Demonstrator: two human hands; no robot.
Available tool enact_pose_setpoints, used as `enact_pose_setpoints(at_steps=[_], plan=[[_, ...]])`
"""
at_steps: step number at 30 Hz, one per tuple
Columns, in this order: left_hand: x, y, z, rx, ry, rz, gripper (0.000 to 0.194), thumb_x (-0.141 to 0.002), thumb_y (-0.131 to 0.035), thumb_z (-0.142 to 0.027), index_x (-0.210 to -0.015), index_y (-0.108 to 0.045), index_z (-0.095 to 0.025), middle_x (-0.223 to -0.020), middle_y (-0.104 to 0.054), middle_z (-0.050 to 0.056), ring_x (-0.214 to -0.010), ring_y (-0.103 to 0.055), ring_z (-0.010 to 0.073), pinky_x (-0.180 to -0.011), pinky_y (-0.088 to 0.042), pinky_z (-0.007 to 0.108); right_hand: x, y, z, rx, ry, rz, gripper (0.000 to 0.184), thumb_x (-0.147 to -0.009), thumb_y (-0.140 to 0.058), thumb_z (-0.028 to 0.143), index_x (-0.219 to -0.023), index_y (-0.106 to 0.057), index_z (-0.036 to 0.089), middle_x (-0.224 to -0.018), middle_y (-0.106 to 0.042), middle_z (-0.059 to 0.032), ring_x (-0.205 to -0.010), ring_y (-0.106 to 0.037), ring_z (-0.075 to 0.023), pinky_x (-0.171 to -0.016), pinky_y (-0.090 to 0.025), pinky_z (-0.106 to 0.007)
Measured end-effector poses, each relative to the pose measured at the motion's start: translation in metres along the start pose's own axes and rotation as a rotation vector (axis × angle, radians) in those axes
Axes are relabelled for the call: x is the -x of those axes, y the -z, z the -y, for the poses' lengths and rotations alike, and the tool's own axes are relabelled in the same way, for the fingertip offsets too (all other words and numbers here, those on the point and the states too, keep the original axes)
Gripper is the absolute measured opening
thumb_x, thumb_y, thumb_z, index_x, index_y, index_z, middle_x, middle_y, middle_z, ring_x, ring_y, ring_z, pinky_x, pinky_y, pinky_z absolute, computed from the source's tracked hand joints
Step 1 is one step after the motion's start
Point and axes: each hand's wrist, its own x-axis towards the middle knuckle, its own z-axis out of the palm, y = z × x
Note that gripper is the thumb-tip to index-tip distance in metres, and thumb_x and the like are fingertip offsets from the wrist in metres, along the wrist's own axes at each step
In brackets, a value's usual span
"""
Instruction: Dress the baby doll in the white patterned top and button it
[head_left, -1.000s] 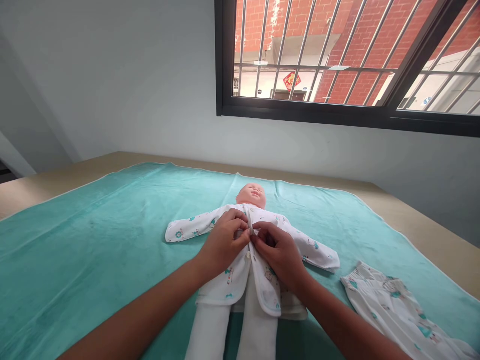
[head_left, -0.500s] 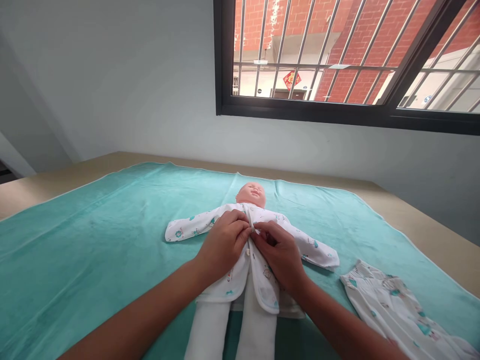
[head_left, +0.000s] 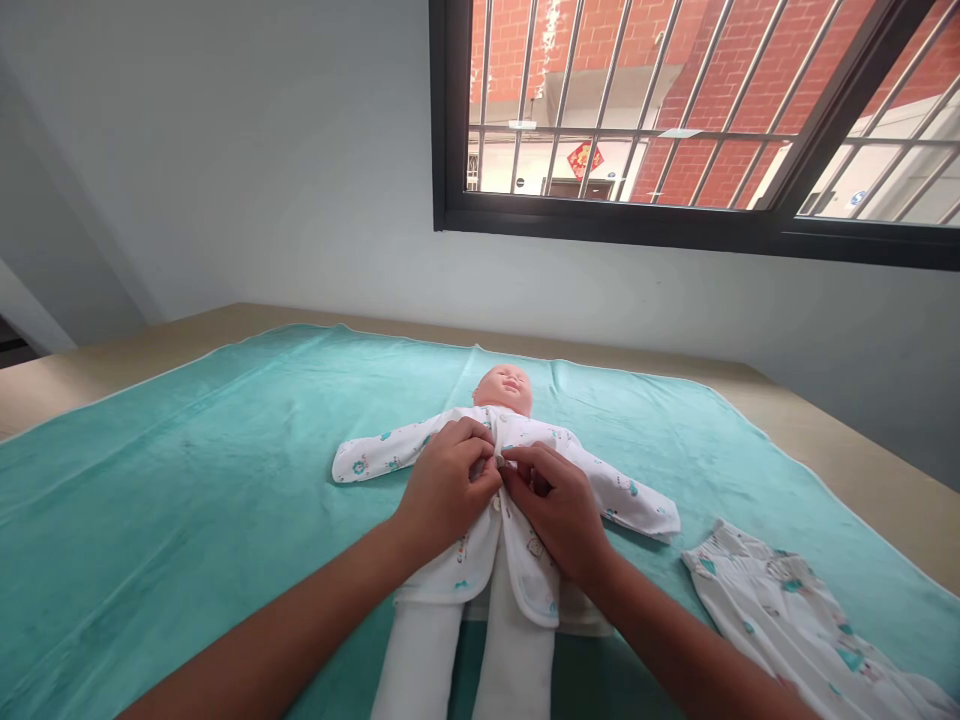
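Observation:
A baby doll [head_left: 504, 390] lies on its back, dressed in a white printed baby jacket [head_left: 626, 497] and white leggings [head_left: 424, 650]. The jacket's sleeves stretch out to both sides, and its front parts below my hands. At the chest, my left hand [head_left: 454, 480] pinches the jacket's front edge on the left. My right hand [head_left: 551, 500] pinches the opposite edge, its fingertips almost meeting those of my left. A small button shows between the fingertips, and another button [head_left: 496, 504] sits just below on the left edge.
A turquoise blanket [head_left: 210, 480] covers most of the wooden table [head_left: 847, 430]. White printed baby pants [head_left: 795, 610] lie on it at the right. Behind stand a grey wall [head_left: 300, 170] and a barred window with a dark frame [head_left: 600, 218].
My fingertips have shifted slightly at the chest, and a small button now shows between them. The doll, jacket and pants lie as before.

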Motion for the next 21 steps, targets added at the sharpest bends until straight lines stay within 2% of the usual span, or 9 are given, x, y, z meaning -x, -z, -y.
enact_pose_setpoints(at_steps=[4,9,13,21], plan=[[-0.005,0.006,0.008,0.262,0.104,0.113,0.018,-0.085,-0.052,-0.018,-0.070,-0.062,-0.019,-0.096,-0.058,0.002,-0.090,-0.056,0.0173,-0.079,-0.046,0.030,0.001,-0.001,-0.003,-0.029,-0.050,0.007,0.011,-0.087,-0.059,0.027,-0.094,-0.065,0.022,-0.069,-0.053,0.0027,-0.062,-0.046,-0.0124,-0.059,-0.038,-0.025],[-0.008,0.013,0.010,0.389,0.114,0.219,0.021,-0.086,-0.051,-0.018,-0.072,-0.067,-0.020,-0.098,-0.059,0.002,-0.095,-0.056,0.0179,-0.084,-0.044,0.029,-0.001,0.001,-0.004,-0.144,-0.115,0.046,0.017,-0.085,-0.062,0.033,-0.096,-0.065,0.021,-0.070,-0.054,0.0028,-0.063,-0.046,-0.0124,-0.059,-0.038,-0.025],[-0.007,0.013,0.010,0.405,0.110,0.222,0.021,-0.087,-0.051,-0.020,-0.074,-0.068,-0.020,-0.099,-0.059,0.002,-0.096,-0.056,0.0181,-0.084,-0.044,0.029,-0.006,0.005,0.000,-0.243,-0.171,0.077,0.022,-0.087,-0.059,0.040,-0.096,-0.065,0.020,-0.075,-0.060,0.0010,-0.069,-0.051,-0.0138,-0.063,-0.041,-0.026],[-0.008,0.013,0.011,0.434,0.135,0.224,0.021,-0.088,-0.051,-0.023,-0.073,-0.064,-0.020,-0.100,-0.060,0.002,-0.097,-0.057,0.0185,-0.087,-0.044,0.030,-0.010,0.008,-0.002,-0.272,-0.219,0.096,0.022,-0.086,-0.059,0.039,-0.095,-0.069,0.022,-0.081,-0.066,-0.0005,-0.074,-0.055,-0.0159,-0.068,-0.044,-0.028]])
